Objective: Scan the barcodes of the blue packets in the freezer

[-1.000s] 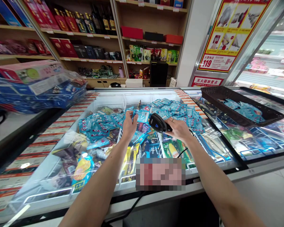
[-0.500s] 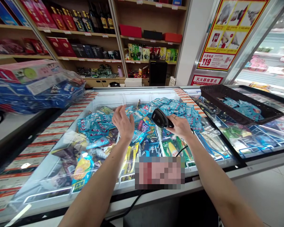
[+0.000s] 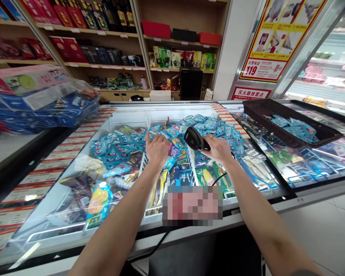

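Observation:
My right hand (image 3: 218, 149) is wrapped round the handle of a black barcode scanner (image 3: 193, 138), whose head points left above the freezer. The scanner's dark cable (image 3: 220, 178) hangs below that hand. My left hand (image 3: 157, 148) is palm down over the middle, fingers stretched forward and somewhat apart. Small blue packets (image 3: 207, 126) lie spread in front of both hands. Another pile of blue packets (image 3: 112, 149) is left of my left hand. I cannot tell whether its fingertips touch a packet.
The chest freezer's front edge (image 3: 186, 234) runs before me; bagged goods show through its glass. A dark basket (image 3: 293, 130) with more blue packets sits at right. Plastic-wrapped boxes (image 3: 40, 99) are stacked at left. Stocked shelves (image 3: 97, 65) stand behind. A pixelated patch hides part of the front.
My left hand has moved slightly right and lower onto the packet area, its fingers now pointing forward. The right hand keeps the scanner in nearly the same place. The view has tilted slightly.

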`<state>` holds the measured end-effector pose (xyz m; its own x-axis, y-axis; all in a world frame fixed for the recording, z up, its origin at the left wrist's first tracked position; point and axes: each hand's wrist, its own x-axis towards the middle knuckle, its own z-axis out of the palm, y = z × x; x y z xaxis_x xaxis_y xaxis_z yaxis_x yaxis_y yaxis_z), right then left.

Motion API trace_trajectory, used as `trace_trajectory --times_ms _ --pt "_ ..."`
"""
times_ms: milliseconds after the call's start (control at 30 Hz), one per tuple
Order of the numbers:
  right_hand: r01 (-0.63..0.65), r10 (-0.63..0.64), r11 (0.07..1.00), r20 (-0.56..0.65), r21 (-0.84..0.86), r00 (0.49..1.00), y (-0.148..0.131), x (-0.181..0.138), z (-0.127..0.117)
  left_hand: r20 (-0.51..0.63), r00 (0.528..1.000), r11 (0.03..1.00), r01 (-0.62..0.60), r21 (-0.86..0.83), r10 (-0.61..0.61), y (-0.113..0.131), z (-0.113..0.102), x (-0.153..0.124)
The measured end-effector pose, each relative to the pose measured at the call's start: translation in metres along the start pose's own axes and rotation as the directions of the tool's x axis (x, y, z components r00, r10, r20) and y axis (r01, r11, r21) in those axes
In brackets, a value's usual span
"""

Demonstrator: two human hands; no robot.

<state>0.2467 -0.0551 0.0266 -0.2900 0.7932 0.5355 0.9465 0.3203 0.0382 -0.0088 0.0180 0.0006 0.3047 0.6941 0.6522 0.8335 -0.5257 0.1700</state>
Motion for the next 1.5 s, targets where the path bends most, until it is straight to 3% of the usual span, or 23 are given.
trace_trajectory --times_ms 167,300,367,467,567,667,733,833,1033,1133,1267,1500 --pt "-0.023 0.023 1.0 -0.019 -0.02 1.0 0.003 0.0 -0.001 -0.039 0.999 0.999 0.025 -0.031 -0.026 0.005 -0.004 0.003" --pt "-0.049 0.048 0.998 -0.022 -0.028 0.999 0.005 -0.001 -0.003 0.031 0.992 0.992 -0.12 -0.046 0.121 0.014 -0.008 0.008" --pt "-0.055 0.055 0.998 -0.022 -0.028 0.998 0.004 -0.001 -0.003 0.119 0.957 0.963 -0.254 -0.094 0.264 0.019 -0.009 0.01" --pt "-0.055 0.054 0.998 -0.033 -0.026 0.998 0.003 0.001 -0.003 0.254 0.865 0.9 -0.4 -0.175 0.434 0.022 -0.009 0.01" --pt "-0.065 0.063 0.997 -0.059 -0.035 0.996 0.004 0.001 -0.003 0.356 0.786 0.863 -0.453 -0.225 0.506 0.023 -0.009 0.009" --pt "-0.093 0.089 0.995 -0.088 -0.045 0.992 0.005 0.001 -0.003 0.402 0.744 0.845 -0.473 -0.249 0.534 0.023 -0.009 0.008" --pt "-0.11 0.105 0.993 -0.097 -0.048 0.99 0.005 0.0 -0.003 0.396 0.752 0.85 -0.467 -0.244 0.527 0.023 -0.01 0.008" --pt "-0.137 0.131 0.989 -0.101 -0.056 0.986 0.005 0.0 -0.003 0.358 0.807 0.883 -0.424 -0.202 0.469 0.024 -0.012 0.008" --pt "-0.199 0.192 0.978 -0.103 -0.062 0.976 0.004 0.0 -0.004 0.279 0.939 0.979 -0.201 -0.036 0.203 0.021 -0.012 0.004" --pt "-0.204 0.196 0.976 -0.095 -0.077 0.976 0.004 0.0 -0.004 0.262 0.939 0.975 -0.217 -0.045 0.221 0.02 -0.011 0.005" --pt "-0.193 0.186 0.977 -0.081 -0.093 0.979 0.004 0.0 -0.003 0.318 0.873 0.93 -0.344 -0.132 0.368 0.019 -0.01 0.006" --pt "-0.192 0.187 0.978 -0.073 -0.08 0.98 0.003 -0.001 -0.001 0.2 0.97 0.989 -0.144 0.027 0.136 0.015 -0.009 0.004"
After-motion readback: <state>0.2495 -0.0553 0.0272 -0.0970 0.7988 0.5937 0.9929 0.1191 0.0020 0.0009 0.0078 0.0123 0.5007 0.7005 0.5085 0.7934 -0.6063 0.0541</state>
